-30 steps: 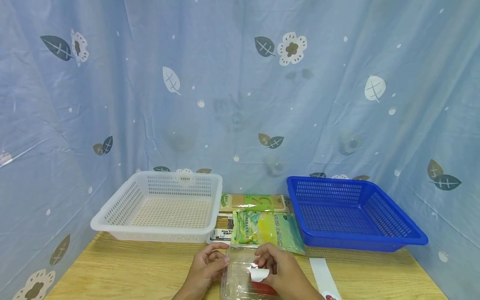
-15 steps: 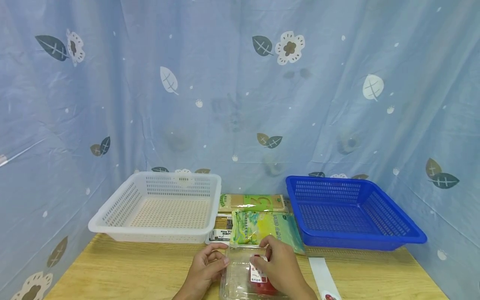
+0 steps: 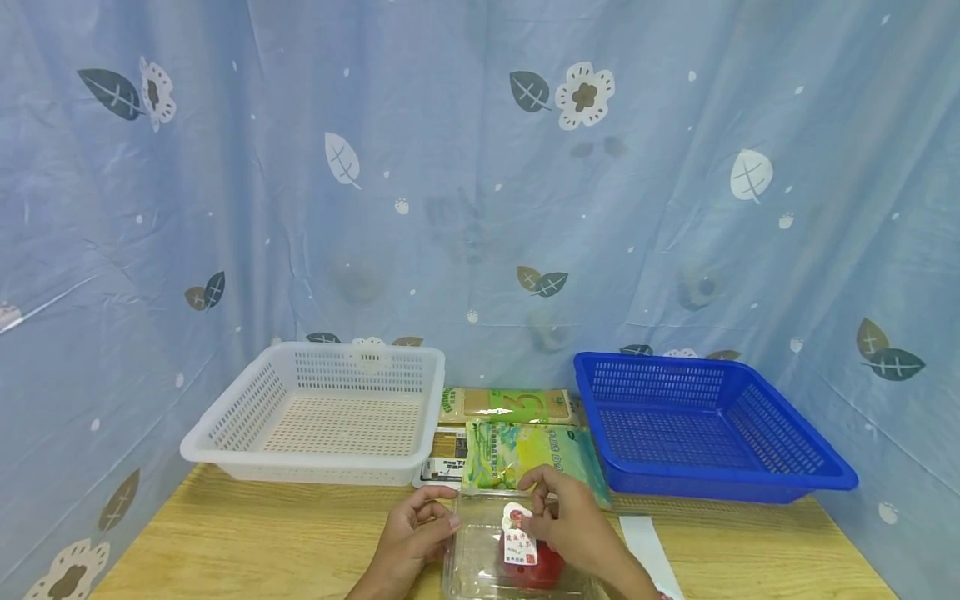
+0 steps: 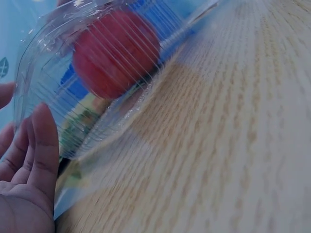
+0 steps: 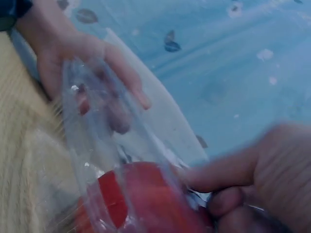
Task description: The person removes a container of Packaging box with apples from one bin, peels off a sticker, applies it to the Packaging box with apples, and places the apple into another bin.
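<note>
A clear plastic box with a lid lies on the table in front of me, a round red fruit inside. My left hand holds the box by its left side, thumb and fingers at the edge. On top of the lid is a white label with red print. My right hand touches the label's far end with its thumb, the other fingers bent at the lid's far side. In the right wrist view the fruit shows through the plastic, which hides part of my left hand.
A white basket stands back left and a blue basket back right. Between them lie a yellow-green packet, a green and tan packet and a white and brown package. A white paper strip lies right of the box.
The label was curled up in my right hand a second ago; now it lies spread on the lid. My right hand has slid toward the label's far end. My left hand stays at the box.
</note>
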Tool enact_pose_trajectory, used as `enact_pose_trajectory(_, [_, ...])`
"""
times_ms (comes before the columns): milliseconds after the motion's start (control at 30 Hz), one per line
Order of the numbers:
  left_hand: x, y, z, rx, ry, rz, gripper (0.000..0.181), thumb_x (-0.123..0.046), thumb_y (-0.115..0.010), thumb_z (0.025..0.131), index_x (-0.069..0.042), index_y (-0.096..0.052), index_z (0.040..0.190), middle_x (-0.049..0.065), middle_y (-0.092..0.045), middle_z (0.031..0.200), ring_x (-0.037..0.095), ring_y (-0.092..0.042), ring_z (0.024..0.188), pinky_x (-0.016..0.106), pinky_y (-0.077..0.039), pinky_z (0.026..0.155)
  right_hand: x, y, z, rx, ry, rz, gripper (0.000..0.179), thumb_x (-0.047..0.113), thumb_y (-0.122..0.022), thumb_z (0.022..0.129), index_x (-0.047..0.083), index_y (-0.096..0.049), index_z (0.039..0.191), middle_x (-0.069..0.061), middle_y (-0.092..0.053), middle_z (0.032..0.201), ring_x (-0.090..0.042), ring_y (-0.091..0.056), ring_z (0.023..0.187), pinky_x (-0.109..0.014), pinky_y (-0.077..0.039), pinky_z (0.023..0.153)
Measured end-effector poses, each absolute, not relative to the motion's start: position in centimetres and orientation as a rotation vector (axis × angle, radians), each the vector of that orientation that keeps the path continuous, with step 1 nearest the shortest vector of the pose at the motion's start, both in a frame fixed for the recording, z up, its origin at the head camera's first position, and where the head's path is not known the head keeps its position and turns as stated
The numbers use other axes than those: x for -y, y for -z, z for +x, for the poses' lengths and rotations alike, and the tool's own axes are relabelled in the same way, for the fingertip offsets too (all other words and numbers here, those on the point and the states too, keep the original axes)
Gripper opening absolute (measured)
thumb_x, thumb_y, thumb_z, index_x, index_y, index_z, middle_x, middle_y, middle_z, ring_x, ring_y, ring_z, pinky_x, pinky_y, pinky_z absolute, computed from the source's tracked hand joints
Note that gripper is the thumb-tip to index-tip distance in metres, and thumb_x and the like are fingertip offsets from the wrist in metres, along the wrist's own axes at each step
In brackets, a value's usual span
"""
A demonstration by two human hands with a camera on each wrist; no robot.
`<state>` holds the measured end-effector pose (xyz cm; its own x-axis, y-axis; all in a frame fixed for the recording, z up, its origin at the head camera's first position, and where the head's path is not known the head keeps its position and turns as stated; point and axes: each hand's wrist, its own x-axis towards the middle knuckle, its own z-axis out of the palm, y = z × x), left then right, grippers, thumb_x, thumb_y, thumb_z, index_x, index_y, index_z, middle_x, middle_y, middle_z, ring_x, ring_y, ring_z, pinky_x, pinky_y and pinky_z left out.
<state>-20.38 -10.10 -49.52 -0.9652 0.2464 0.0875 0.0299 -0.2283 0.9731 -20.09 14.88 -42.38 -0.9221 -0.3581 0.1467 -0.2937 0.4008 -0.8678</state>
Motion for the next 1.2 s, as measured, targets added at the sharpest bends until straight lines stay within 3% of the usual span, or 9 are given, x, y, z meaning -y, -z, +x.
enact_pose_trajectory(133, [10.1, 49.6, -20.3, -1.896, -2.335, 0.347, 0.043, -0.005, -0.068, 0.092, 0.011, -0.052, 0.129, 0.0, -0.063, 0.085, 0.003, -0.05, 0.059, 0.019, -0.044, 0.053, -15.9, 42.3, -19.7, -2.375, 1.55, -0.783, 0.053, -0.013, -0.076, 0.072, 0.009, -0.061, 0.119, 0.0, -0.046, 0.079, -0.003, -0.043, 0.062, -0.021, -0.043, 0.055])
enact_pose_trajectory(300, [10.0, 49.6, -20.3, -1.907, -2.326, 0.338, 0.043, -0.006, -0.068, 0.092, 0.011, -0.051, 0.129, 0.0, -0.063, 0.084, 0.004, -0.05, 0.059, 0.019, -0.046, 0.054, -16.6, 42.2, -19.8, -2.288, 1.549, -0.862, 0.06, -0.014, -0.076, 0.07, 0.01, -0.059, 0.123, 0.001, -0.045, 0.079, -0.002, -0.044, 0.063, -0.019, -0.042, 0.054])
enact_pose_trajectory(500, [9.9, 49.3, -20.3, -1.871, -2.32, 0.318, 0.045, -0.006, -0.067, 0.093, 0.01, -0.048, 0.131, -0.001, -0.061, 0.084, 0.005, -0.05, 0.061, 0.021, -0.047, 0.054, -17.4, 41.9, -20.0, -2.168, 1.745, -0.853, 0.049, -0.003, -0.076, 0.082, -0.004, -0.054, 0.126, -0.009, -0.046, 0.089, -0.007, -0.052, 0.073, -0.021, -0.047, 0.062])
enact_pose_trajectory(600, [9.9, 49.1, -20.2, -1.846, -2.293, 0.317, 0.046, -0.008, -0.067, 0.094, 0.008, -0.046, 0.132, -0.001, -0.06, 0.085, 0.006, -0.052, 0.065, 0.022, -0.05, 0.055, -17.9, 41.4, -19.9, -2.266, 1.817, -0.863, 0.039, -0.001, -0.072, 0.088, -0.004, -0.056, 0.123, -0.011, -0.049, 0.09, -0.009, -0.055, 0.077, -0.025, -0.051, 0.065])
enact_pose_trajectory(700, [10.0, 48.7, -20.1, -1.852, -2.254, 0.319, 0.047, -0.01, -0.066, 0.095, 0.006, -0.044, 0.132, 0.0, -0.059, 0.086, 0.007, -0.052, 0.069, 0.023, -0.052, 0.058, -18.5, 40.6, -19.9, -2.396, 1.903, -0.814, 0.031, -0.002, -0.069, 0.091, 0.0, -0.059, 0.12, -0.011, -0.054, 0.089, -0.008, -0.054, 0.072, -0.026, -0.05, 0.057])
enact_pose_trajectory(833, [10.3, 48.1, -19.9, -1.89, -2.182, 0.318, 0.05, -0.013, -0.066, 0.095, 0.003, -0.041, 0.136, 0.002, -0.058, 0.09, 0.01, -0.056, 0.073, 0.026, -0.054, 0.055, -20.0, 39.5, -20.1, -2.516, 2.089, -0.633, 0.026, -0.003, -0.067, 0.093, -0.001, -0.06, 0.118, -0.009, -0.055, 0.089, -0.007, -0.05, 0.064, -0.024, -0.044, 0.045])
enact_pose_trajectory(1000, [10.5, 47.1, -19.7, -1.941, -2.077, 0.289, 0.06, -0.019, -0.068, 0.095, -0.003, -0.034, 0.141, 0.007, -0.058, 0.097, 0.018, -0.06, 0.076, 0.031, -0.055, 0.048, -22.6, 38.4, -20.4, -2.467, 2.501, -0.23, 0.018, -0.005, -0.065, 0.094, -0.002, -0.06, 0.111, -0.002, -0.059, 0.08, -0.01, -0.05, 0.057, -0.024, -0.04, 0.044])
enact_pose_trajectory(1200, [11.0, 46.3, -19.4, -1.894, -1.973, 0.218, 0.07, -0.025, -0.072, 0.094, -0.004, -0.028, 0.144, 0.01, -0.057, 0.101, 0.02, -0.061, 0.075, 0.033, -0.058, 0.051, -26.1, 38.1, -21.0, -2.012, 3.153, 0.324, 0.015, -0.012, -0.065, 0.091, 0.001, -0.061, 0.097, -0.001, -0.058, 0.064, -0.012, -0.047, 0.048, -0.021, -0.034, 0.038])
